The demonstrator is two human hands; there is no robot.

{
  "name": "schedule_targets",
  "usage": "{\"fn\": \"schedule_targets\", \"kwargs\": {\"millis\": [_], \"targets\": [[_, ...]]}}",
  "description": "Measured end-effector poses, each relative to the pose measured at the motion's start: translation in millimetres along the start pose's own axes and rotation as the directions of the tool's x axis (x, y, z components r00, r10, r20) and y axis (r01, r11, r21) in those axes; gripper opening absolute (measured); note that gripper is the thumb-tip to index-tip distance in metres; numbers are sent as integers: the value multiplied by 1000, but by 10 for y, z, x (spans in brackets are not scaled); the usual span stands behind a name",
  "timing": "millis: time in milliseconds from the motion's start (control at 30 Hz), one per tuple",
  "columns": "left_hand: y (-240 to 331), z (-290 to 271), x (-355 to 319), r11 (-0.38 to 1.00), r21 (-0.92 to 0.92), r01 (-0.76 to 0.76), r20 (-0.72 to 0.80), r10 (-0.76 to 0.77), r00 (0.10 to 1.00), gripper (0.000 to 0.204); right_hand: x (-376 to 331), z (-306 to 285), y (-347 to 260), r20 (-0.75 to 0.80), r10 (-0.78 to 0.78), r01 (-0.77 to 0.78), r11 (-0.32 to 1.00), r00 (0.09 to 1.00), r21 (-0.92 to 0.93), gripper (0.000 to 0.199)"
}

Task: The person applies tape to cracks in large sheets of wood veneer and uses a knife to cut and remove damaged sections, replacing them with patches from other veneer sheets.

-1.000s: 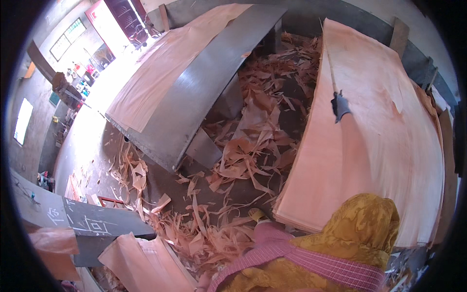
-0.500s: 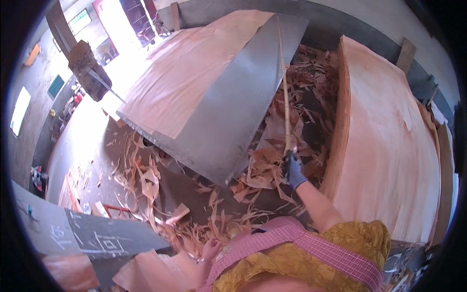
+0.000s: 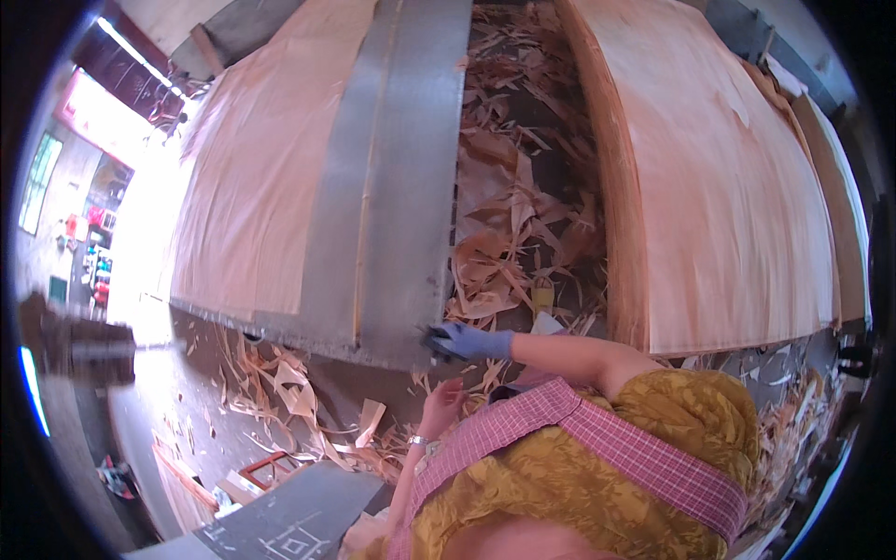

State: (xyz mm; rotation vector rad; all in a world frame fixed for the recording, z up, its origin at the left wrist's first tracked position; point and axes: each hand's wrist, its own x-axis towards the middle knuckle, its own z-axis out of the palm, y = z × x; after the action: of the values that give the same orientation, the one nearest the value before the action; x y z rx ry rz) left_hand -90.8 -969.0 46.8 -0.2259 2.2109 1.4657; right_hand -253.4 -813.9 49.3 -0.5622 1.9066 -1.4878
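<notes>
Nearest, the bare left hand (image 3: 443, 403) hangs loosely open, holding nothing, above veneer scraps (image 3: 509, 233). Beyond it, the gloved right hand (image 3: 462, 342), arm extended, closes on the near corner of the grey metal table (image 3: 397, 187). Risk: the sharp edge may cut or snag the glove. Farthest, stacked veneer sheets (image 3: 728, 168).

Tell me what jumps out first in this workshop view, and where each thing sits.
Two broad stacks of pale veneer sheets dominate: one upper left beside a long grey metal table, one filling the right. Between them the floor is littered with curled wood scraps. At centre, the right hand, in a blue glove, touches the table's near corner, while the bare left hand hangs just below it.
</notes>
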Motion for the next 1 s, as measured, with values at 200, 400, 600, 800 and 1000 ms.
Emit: {"fn": "schedule_targets", "kwargs": {"millis": [200, 400, 600, 800, 1000], "targets": [[403, 132, 1341, 970, 237, 52, 40, -63, 997, 25, -1014, -1668, 747, -172, 277, -307, 935, 945, -178, 44], [2237, 247, 2871, 909, 414, 50, -44, -35, 998, 28, -961, -3694, 1337, -465, 162, -343, 877, 870, -336, 38], [3648, 43, 4936, 762, 586, -275, -250, 493, 834, 30, -475, -5702, 712, -719, 12, -339, 887, 695, -313, 29], [4047, -506, 7305, 549, 835, 40, -395, 546, 738, 57, 62, -7091, 963, -584, 199, -366, 912, 787, -183, 26], [4414, -366, 8427, 541, 737, 405, -628, 326, 707, 67, 529, -8526, 1612, -628, 326, -479, 873, 707, -86, 28]]}}
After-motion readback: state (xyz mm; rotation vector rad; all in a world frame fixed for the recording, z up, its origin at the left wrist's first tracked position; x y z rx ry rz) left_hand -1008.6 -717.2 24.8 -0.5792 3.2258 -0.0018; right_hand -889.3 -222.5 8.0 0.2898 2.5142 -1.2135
